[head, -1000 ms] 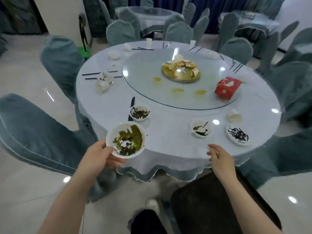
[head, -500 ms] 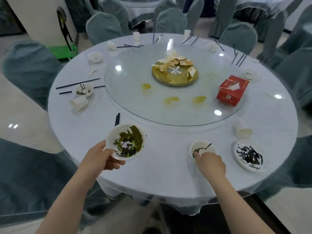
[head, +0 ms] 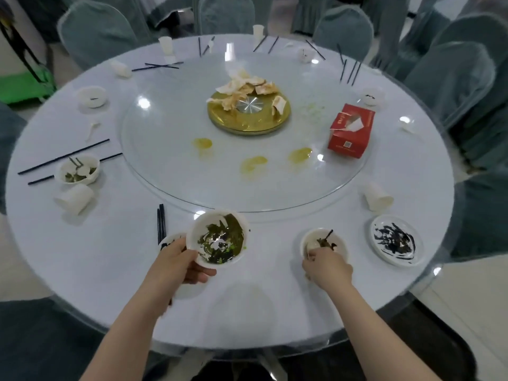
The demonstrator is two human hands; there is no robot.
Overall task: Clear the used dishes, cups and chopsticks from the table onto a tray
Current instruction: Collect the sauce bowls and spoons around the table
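Item: I am seeing the left hand (head: 180,261) gripping a smeared bowl (head: 218,239) at its near rim. Right hand (head: 327,265) is closing on a small bowl (head: 324,243), apparently pinching its rim; plate (head: 395,243) lying just right.

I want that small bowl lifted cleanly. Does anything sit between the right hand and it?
Nothing visible. The right hand is already at the near rim of the small bowl; only food scraps and a dark stick lie inside it.
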